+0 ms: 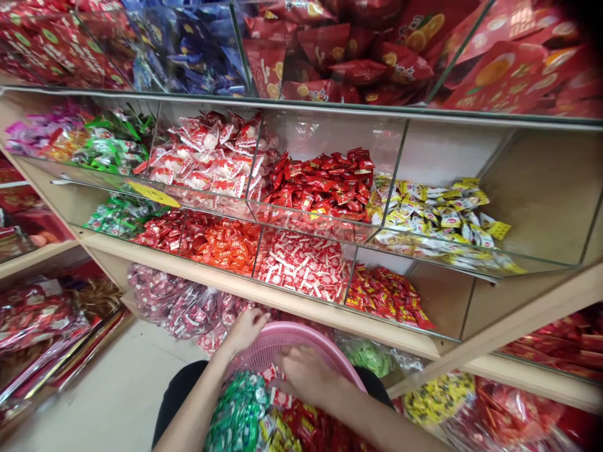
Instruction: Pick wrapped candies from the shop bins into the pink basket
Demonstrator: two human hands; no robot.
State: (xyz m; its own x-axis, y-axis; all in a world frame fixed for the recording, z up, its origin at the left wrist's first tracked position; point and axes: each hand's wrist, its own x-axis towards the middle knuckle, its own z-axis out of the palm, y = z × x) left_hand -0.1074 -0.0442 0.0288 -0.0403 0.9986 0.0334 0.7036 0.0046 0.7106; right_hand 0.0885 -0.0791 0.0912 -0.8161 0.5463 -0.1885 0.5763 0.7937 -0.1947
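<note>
A pink plastic basket (336, 346) rests between my knees, with wrapped candies inside. My left hand (245, 329) is closed over its far left rim. Inside the basket, my right hand (305, 375) is blurred, its fingers bent downward and partly hidden. Under and beside those fingers lie a few red-and-white candies (281, 398); I cannot tell whether any are held. Green candies (240, 408) fill the basket's near left, yellow ones (277, 433) the middle, and red ones (313, 427) the right.
Glass-fronted shelves rise ahead, divided into candy bins. Red-and-white candies (306, 267) and red candies (389, 295) fill low bins beyond the basket. A wooden shelf edge (226, 282) runs just above my hands. Bagged candies (188, 307) sit beneath it. Tiled floor (127, 376) shows at left.
</note>
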